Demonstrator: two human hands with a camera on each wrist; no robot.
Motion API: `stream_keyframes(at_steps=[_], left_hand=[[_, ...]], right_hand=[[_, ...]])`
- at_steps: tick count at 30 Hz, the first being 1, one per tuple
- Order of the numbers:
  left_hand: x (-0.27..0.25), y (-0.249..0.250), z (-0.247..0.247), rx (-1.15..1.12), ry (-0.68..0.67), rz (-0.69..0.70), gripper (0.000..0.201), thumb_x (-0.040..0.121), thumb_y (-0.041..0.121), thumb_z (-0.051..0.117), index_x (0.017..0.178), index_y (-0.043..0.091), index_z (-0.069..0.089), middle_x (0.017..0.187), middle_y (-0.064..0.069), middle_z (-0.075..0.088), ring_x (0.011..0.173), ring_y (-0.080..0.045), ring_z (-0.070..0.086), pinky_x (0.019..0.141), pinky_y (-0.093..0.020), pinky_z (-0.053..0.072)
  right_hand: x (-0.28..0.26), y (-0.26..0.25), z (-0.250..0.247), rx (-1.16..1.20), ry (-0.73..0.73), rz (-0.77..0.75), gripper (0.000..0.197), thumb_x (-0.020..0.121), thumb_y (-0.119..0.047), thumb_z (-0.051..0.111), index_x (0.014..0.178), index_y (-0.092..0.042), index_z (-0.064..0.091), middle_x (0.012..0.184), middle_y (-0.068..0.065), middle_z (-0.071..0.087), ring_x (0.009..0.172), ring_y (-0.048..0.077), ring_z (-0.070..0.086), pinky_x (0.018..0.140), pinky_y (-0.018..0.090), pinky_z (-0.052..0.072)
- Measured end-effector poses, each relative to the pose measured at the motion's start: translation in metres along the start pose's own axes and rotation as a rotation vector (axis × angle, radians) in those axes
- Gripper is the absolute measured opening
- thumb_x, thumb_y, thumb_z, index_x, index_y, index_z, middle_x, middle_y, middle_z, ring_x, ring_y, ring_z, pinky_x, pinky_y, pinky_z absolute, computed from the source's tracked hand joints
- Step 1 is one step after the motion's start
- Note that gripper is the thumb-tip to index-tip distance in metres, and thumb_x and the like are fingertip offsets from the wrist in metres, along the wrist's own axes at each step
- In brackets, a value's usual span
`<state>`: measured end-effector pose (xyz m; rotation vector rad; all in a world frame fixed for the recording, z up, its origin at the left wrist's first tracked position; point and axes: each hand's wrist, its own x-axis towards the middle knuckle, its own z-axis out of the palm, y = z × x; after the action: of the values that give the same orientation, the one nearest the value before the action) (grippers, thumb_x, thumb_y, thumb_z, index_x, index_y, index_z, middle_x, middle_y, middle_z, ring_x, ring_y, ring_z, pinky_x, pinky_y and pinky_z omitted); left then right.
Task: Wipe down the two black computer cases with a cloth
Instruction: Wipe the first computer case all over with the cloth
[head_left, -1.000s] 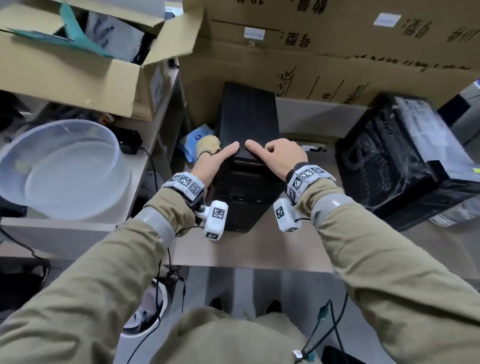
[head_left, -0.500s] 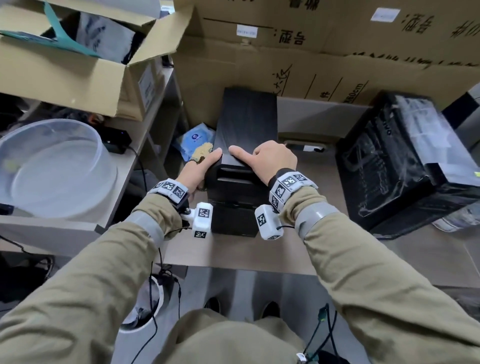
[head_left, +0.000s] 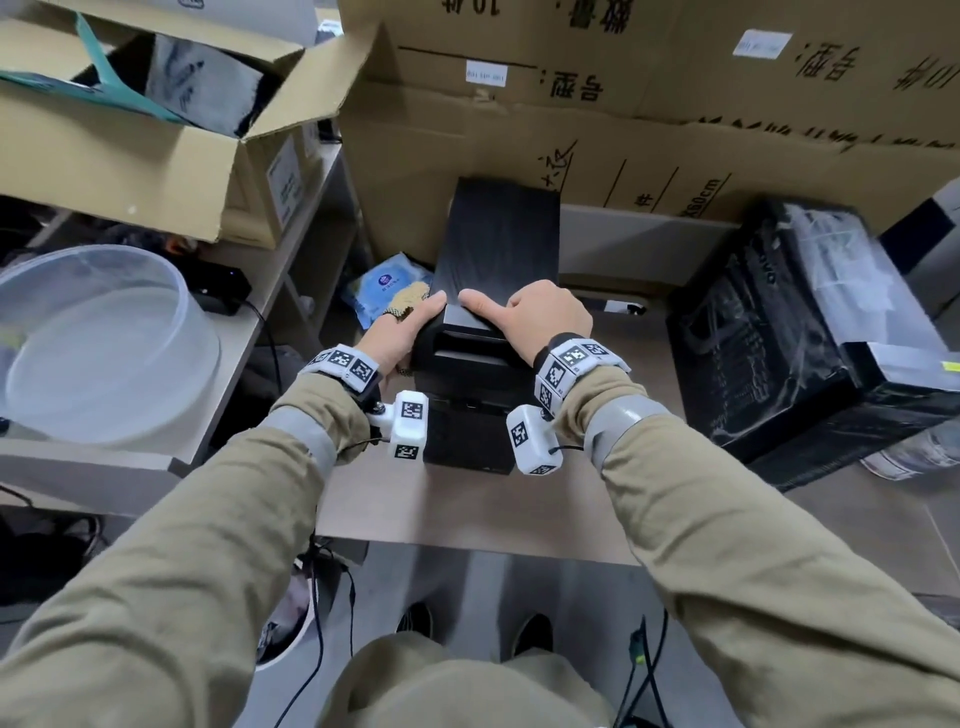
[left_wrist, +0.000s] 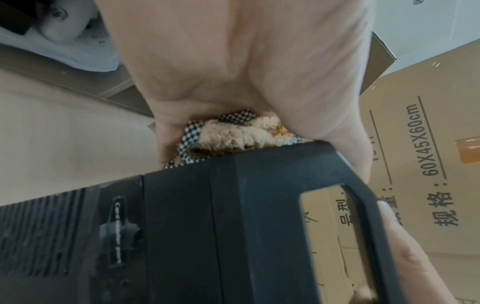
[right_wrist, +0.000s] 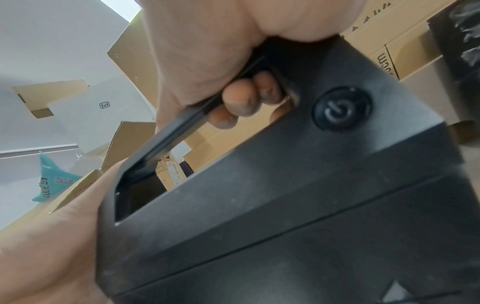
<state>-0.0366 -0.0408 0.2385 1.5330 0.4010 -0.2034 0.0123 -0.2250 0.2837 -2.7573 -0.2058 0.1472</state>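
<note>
A black computer case (head_left: 501, 244) stands upright on the table (head_left: 467, 514), front toward me. My left hand (head_left: 415, 325) grips a fluffy beige cloth with checked trim (left_wrist: 233, 133) and presses it against the case's upper left side (left_wrist: 233, 226), thumb on top. My right hand (head_left: 519, 317) grips the case's top front handle. Its fingers (right_wrist: 244, 102) curl through the slot beside the power button (right_wrist: 340, 109). A second black case (head_left: 795, 332), wrapped in clear plastic, lies at the right, untouched.
Large cardboard boxes (head_left: 623, 130) stand close behind the cases. An open carton (head_left: 130, 145) and a clear plastic tub (head_left: 104, 343) sit on the shelf to the left. A blue wipes packet (head_left: 384, 283) lies left of the upright case. Cables hang below the table edge.
Both hands stay on the front top of the upright case and have shifted slightly toward me. The case itself stays where it was.
</note>
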Motion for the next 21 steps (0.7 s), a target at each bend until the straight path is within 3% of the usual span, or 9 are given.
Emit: stream_keyframes(at_steps=[2,5,7,9,12,14,17,19,21], left_hand=[[0.0,0.0,0.0,0.062,0.076,0.012,0.058,0.067,0.072,0.074,0.105,0.028,0.073,0.108,0.003,0.075,0.103,-0.017,0.07,0.098,-0.04,0.053],[-0.007,0.019,0.002,0.28,0.215,0.157,0.034,0.086,0.059,0.057,0.084,0.025,0.064,0.088,0.011,0.066,0.084,-0.013,0.062,0.071,-0.028,0.048],[-0.006,0.04,0.006,0.385,0.257,0.271,0.036,0.09,0.055,0.043,0.08,0.024,0.059,0.081,0.011,0.06,0.08,-0.014,0.058,0.069,-0.029,0.043],[-0.01,0.067,0.016,0.335,0.253,0.315,0.035,0.091,0.058,0.049,0.098,0.032,0.07,0.089,0.012,0.068,0.082,-0.012,0.064,0.073,-0.029,0.05],[-0.01,0.102,0.034,0.285,0.108,0.242,0.027,0.099,0.044,0.051,0.098,0.025,0.07,0.083,0.005,0.07,0.069,-0.007,0.065,0.061,-0.016,0.052],[-0.012,0.119,0.046,0.21,0.054,0.15,0.045,0.099,0.05,0.049,0.096,0.012,0.073,0.073,-0.002,0.072,0.063,-0.013,0.069,0.058,-0.018,0.054],[0.005,0.117,0.044,0.359,0.189,0.161,0.077,0.078,0.078,0.044,0.092,0.011,0.078,0.085,-0.008,0.073,0.086,-0.028,0.067,0.09,-0.035,0.052],[0.013,0.112,0.042,0.337,0.265,0.158,0.062,0.072,0.074,0.05,0.082,0.021,0.081,0.092,-0.002,0.076,0.096,-0.025,0.068,0.102,-0.039,0.048],[0.018,0.103,0.037,0.361,0.247,0.127,0.04,0.082,0.056,0.063,0.081,0.019,0.079,0.097,0.001,0.075,0.101,-0.021,0.067,0.102,-0.037,0.047]], right_hand=[[0.0,0.0,-0.002,0.016,-0.015,0.008,0.081,0.07,-0.096,0.039,0.047,-0.019,0.044,0.05,-0.006,0.046,0.054,0.02,0.056,0.052,0.028,0.038],[0.0,0.0,-0.004,0.028,-0.027,-0.002,0.078,0.072,-0.094,0.04,0.053,-0.019,0.048,0.055,-0.007,0.052,0.059,0.02,0.06,0.054,0.028,0.04],[0.001,0.004,-0.006,0.053,0.014,-0.051,0.067,0.073,-0.09,0.047,0.074,-0.024,0.059,0.072,-0.011,0.062,0.073,0.018,0.064,0.063,0.03,0.047],[0.004,0.006,-0.011,0.178,0.053,-0.166,0.061,0.07,-0.079,0.064,0.113,-0.037,0.054,0.1,-0.013,0.064,0.089,0.015,0.065,0.077,0.034,0.051],[0.013,0.003,-0.031,0.462,-0.003,-0.398,0.097,0.063,-0.055,0.082,0.143,-0.057,0.026,0.144,-0.009,0.045,0.118,0.011,0.057,0.093,0.035,0.05],[0.025,0.006,-0.044,0.479,0.029,-0.462,0.078,0.067,-0.048,0.077,0.134,-0.058,0.04,0.137,-0.011,0.054,0.117,0.008,0.058,0.098,0.036,0.05],[0.046,0.021,-0.057,0.403,0.122,-0.379,0.036,0.072,-0.036,0.065,0.108,-0.043,0.065,0.101,-0.014,0.072,0.096,0.011,0.066,0.091,0.037,0.054],[0.054,0.037,-0.065,0.32,0.142,-0.283,0.025,0.077,-0.036,0.065,0.102,-0.037,0.067,0.097,-0.013,0.072,0.092,0.014,0.064,0.088,0.032,0.052],[0.059,0.052,-0.064,0.167,0.008,-0.261,0.027,0.079,-0.054,0.066,0.099,-0.037,0.069,0.097,-0.012,0.071,0.091,0.016,0.061,0.084,0.031,0.05]])
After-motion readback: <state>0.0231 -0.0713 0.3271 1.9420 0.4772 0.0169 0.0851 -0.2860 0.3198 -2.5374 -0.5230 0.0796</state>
